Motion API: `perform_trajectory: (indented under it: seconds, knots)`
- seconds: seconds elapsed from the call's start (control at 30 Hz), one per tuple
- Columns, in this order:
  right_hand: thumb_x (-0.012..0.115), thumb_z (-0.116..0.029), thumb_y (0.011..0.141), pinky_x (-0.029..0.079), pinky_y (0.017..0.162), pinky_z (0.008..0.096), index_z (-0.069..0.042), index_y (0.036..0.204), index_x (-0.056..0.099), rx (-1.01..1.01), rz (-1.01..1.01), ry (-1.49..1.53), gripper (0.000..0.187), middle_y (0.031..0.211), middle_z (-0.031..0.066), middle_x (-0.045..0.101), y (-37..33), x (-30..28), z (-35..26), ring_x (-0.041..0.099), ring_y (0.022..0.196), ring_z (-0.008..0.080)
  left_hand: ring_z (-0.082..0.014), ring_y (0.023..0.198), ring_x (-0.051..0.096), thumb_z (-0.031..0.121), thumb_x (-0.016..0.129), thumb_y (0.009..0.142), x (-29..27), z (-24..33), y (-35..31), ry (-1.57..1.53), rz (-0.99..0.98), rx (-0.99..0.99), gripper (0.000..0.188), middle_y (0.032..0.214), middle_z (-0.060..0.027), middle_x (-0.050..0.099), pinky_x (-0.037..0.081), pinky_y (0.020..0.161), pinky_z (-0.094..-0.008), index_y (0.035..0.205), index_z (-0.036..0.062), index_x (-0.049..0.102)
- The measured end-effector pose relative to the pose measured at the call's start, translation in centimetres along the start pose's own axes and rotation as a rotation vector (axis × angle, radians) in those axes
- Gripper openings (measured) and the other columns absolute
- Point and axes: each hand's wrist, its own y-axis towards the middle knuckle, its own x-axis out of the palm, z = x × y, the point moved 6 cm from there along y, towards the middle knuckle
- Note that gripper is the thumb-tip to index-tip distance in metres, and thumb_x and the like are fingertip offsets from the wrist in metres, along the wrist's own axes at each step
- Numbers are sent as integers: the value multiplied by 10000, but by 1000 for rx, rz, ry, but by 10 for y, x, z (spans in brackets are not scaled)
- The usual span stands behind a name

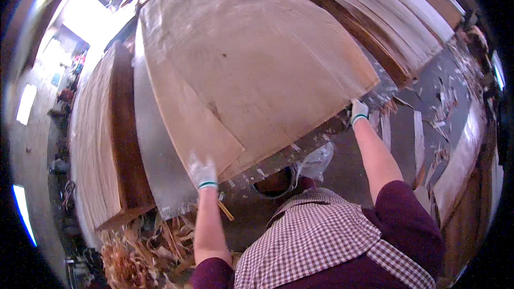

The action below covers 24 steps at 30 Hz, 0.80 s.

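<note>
A broad veneer sheet (251,59), pale tan with a small dark mark near its middle, took up most of the view and lay flat on a grey metal table (152,150). It sat on top of other thin sheets, 1 of which (187,123) stuck out beneath it along the near-left edge. To the left stood a tall stack of veneer (101,139), its dark brown side face turned toward the table. A second stack of sheets (385,16) ran along the far right, fanned at its edges. Grey floor (407,128) to the right was strewn with pale offcut strips and splinters. Below the table's near-left corner lay a heap of curled wood scraps (144,246). A dark bucket (276,184) with a clear plastic bag (318,160) beside it stood under the table's near edge, just in front of the person's checked apron (316,241).

The left hand (203,174), in a white glove with a green cuff, was closed on the near corner of the sheets, fingers curled over the edge. The right hand (358,111), gloved the same, pinched the right corner of the veneer sheet, arm stretched out nearly straight.
</note>
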Motion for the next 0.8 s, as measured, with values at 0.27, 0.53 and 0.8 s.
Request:
perform_trajectory:
  seconds: [0.27,0.53,0.8]
  knots:
    - [666,-223,750,366,358,291,-57,811,570,-133,79,-59,201,762,44,606,73,-60,-7,556,535,129,-322,1288,327,410,701,695,68,144,-35,-9,-283,-12,687,1429,-155,290,199,1053,-532,1255,84,473]
    - [592,-172,834,446,771,315,55,1029,582,-471,-5,-251,299,976,108,617,-162,-20,-52,577,823,220,-122,664,524,37,573,774,8,-73,12,-1222,-31,-419,77,777,-39,580,443,582,-264,849,35,589]
    - [618,-341,817,452,862,342,12,1118,558,-257,-1081,-831,468,1026,200,634,-430,100,105,614,970,284,-220,693,560,201,520,779,-55,-328,31,-1460,-139,-851,165,835,-77,599,485,660,-386,826,61,594]
